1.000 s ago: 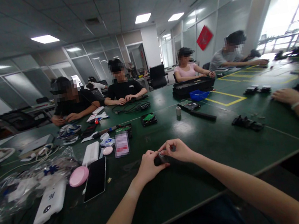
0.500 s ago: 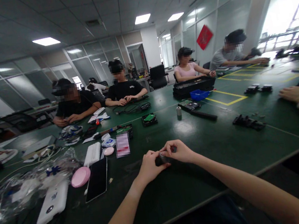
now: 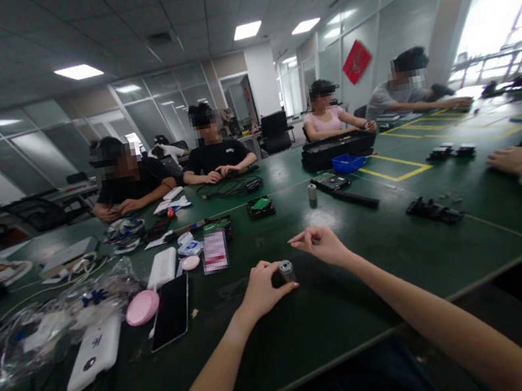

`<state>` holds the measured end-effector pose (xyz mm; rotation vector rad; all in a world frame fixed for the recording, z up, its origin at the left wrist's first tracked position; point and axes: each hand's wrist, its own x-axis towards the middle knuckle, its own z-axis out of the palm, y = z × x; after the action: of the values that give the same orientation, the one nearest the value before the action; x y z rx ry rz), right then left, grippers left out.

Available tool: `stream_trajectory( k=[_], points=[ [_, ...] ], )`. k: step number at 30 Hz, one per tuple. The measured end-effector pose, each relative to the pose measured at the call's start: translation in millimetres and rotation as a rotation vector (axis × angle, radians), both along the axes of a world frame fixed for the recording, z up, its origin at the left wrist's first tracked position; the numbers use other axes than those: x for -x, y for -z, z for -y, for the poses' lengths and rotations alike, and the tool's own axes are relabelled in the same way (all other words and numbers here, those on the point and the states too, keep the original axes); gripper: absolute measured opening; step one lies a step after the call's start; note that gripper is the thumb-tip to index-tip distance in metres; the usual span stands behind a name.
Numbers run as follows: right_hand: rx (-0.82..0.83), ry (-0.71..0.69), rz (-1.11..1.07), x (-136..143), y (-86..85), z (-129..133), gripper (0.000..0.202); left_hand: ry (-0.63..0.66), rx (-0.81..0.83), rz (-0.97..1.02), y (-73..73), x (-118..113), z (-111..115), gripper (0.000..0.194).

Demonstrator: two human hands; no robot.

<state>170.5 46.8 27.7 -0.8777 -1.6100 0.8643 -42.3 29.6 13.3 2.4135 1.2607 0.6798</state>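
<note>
My left hand [image 3: 262, 288] is curled round a small grey metal cylinder [image 3: 287, 272], thumb on the near side and fingers on the far side. The cylinder stands upright on the green table [image 3: 349, 301], and dark spots show on its top face. To its upper right, apart from it, my right hand [image 3: 320, 245] hangs above the table with thumb and fingertips pinched together. Whatever the pinch holds, if anything, is too small to make out. A second grey cylinder [image 3: 312, 191] stands farther back.
A circuit-board part [image 3: 261, 206] lies beyond my hands. On my left are a black phone [image 3: 171, 314], a pink round case [image 3: 142, 307], a white device [image 3: 93, 353] and plastic bags. Black parts [image 3: 434, 211] lie to the right, near a co-worker's hand [image 3: 516, 165]. Several people sit opposite.
My right hand has lifted off the cylinder's top and moved up and to the right, leaving that top face in sight. My left hand keeps its hold in the same spot.
</note>
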Motion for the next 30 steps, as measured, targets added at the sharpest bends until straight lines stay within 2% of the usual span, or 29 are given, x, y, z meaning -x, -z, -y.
stream_trajectory(
  k=[5,9,14,19,23,27,30],
  points=[
    [0.123,-0.141,0.237,-22,10.6,-10,0.04,-0.004,0.017,-0.009,-2.0,0,0,0.053],
    [0.217,-0.217,0.302,-28,18.2,-14,0.04,-0.004,0.016,-0.017,-0.7,1,0,0.054],
    [0.323,-0.293,0.329,-32,17.1,-15,0.037,0.0,0.004,-0.013,2.1,2,-1,0.056],
    [0.319,-0.286,0.334,-34,18.7,-16,0.034,-0.003,0.015,-0.014,1.0,2,-1,0.057],
    [0.289,-0.211,0.314,-31,19.2,-16,0.032,0.001,0.008,-0.016,1.8,2,-2,0.057],
    [0.099,-0.051,0.154,-19,9.3,-11,0.032,0.01,-0.006,-0.012,3.4,2,-2,0.055],
    [-0.022,-0.05,-0.033,-5,2.3,-3,0.033,0.016,-0.018,-0.006,3.6,2,-3,0.052]
  ],
)
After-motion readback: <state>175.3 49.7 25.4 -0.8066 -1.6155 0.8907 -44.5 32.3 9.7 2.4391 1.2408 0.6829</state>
